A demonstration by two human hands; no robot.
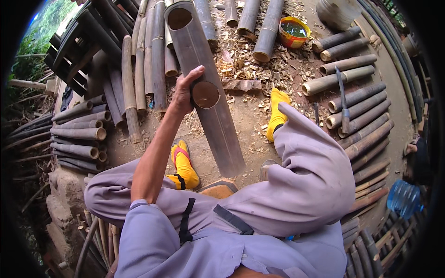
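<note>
With our left hand (184,95) curled round the dark bamboo (223,134) left of centre and our right hand unseen, its fingers unknown, round openings already showed far and midway, but we couldn't tell what remained.

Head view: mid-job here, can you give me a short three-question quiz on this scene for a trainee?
1. Which of the person's hands grips the bamboo?
2. True or false: the long knife lies farther right than the yellow container.
3. What colour are the socks? (a) blue (b) yellow (c) white

Key: 1. The left hand; 2. True; 3. b
</note>
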